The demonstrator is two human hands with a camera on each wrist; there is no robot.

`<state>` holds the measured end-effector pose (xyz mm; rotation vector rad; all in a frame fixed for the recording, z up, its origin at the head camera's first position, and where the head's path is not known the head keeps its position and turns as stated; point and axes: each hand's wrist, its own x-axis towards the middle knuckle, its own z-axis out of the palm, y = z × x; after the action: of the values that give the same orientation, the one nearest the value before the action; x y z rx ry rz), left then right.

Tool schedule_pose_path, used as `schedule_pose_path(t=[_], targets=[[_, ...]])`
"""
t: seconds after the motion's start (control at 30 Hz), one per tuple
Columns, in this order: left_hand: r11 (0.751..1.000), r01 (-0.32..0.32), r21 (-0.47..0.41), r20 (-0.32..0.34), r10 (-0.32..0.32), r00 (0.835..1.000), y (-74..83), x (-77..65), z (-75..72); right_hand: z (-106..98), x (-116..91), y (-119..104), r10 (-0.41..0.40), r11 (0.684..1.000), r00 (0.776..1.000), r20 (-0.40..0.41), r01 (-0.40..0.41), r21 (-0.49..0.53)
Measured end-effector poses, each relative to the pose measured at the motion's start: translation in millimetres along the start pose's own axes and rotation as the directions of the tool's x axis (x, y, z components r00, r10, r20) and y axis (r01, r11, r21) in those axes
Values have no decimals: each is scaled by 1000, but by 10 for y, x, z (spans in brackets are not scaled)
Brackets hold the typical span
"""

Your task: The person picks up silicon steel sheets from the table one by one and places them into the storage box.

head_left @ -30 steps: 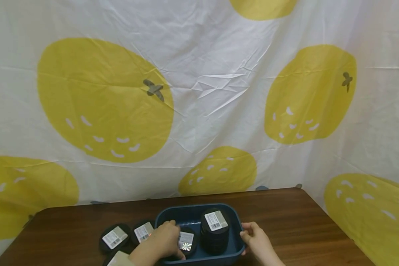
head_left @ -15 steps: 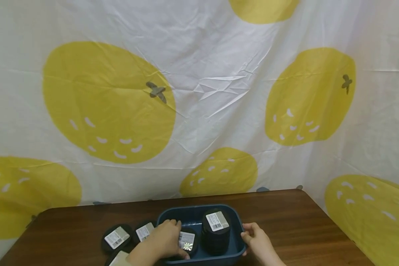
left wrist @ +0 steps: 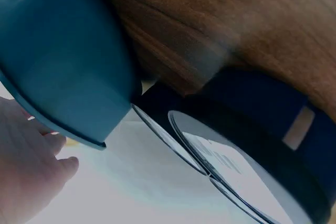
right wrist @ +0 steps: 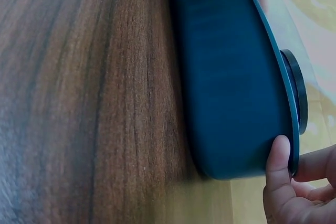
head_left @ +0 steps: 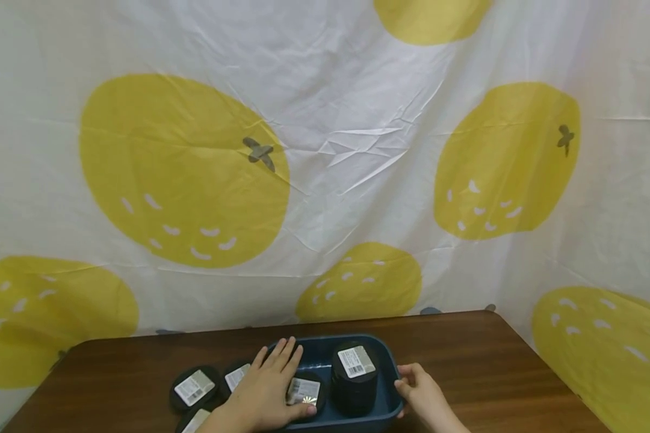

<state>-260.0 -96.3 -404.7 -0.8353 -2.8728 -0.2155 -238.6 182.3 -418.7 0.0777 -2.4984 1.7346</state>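
A dark blue plastic bin (head_left: 316,347) sits on the table. My left hand (head_left: 262,390) lies over its left side with fingers straight and spread, the thumb beside a black round container (head_left: 306,392) with a label on top. On the bin's right side stands a stack of black round containers (head_left: 354,385), the top one labelled. My right hand (head_left: 424,396) pinches the bin's right rim between thumb and fingers; in the right wrist view the thumb (right wrist: 280,158) presses the outer wall. In the left wrist view, the left hand (left wrist: 29,161) reaches past the bin's rim.
Several black labelled containers (head_left: 195,388) rest on the wooden table (head_left: 455,343) left of the bin, near my left forearm. They appear close beside the bin's outer wall (left wrist: 63,61) in the left wrist view. A fruit-print curtain (head_left: 357,198) hangs behind the table.
My left hand has changed from curled fingers at the container in the bin to straight, spread fingers. The right hand keeps its hold on the rim. The view has shifted slightly.
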Motion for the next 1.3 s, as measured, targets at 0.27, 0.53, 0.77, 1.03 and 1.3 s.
schedule_pose_path(t=[0.27,0.53,0.77,1.03,1.3], targets=[[996,86,-30,-38,-87,995,-105,-133,-26,-2,0,-6,-5,1000,1000,17,5,13],[989,144,-44,-56,-147,988,-248,-293,-2,0,1,-6,-5,1000,1000,22,4,10],[986,162,-47,-95,-166,982,-380,-411,-57,0,-3,-16,4,1000,1000,7,-4,7],[980,192,-49,-143,-197,970,-562,-559,-103,1,5,-7,-1,1000,1000,15,1,10],[963,263,-67,-100,-268,958,-722,-672,-102,-12,35,116,-77,994,997,27,74,76]])
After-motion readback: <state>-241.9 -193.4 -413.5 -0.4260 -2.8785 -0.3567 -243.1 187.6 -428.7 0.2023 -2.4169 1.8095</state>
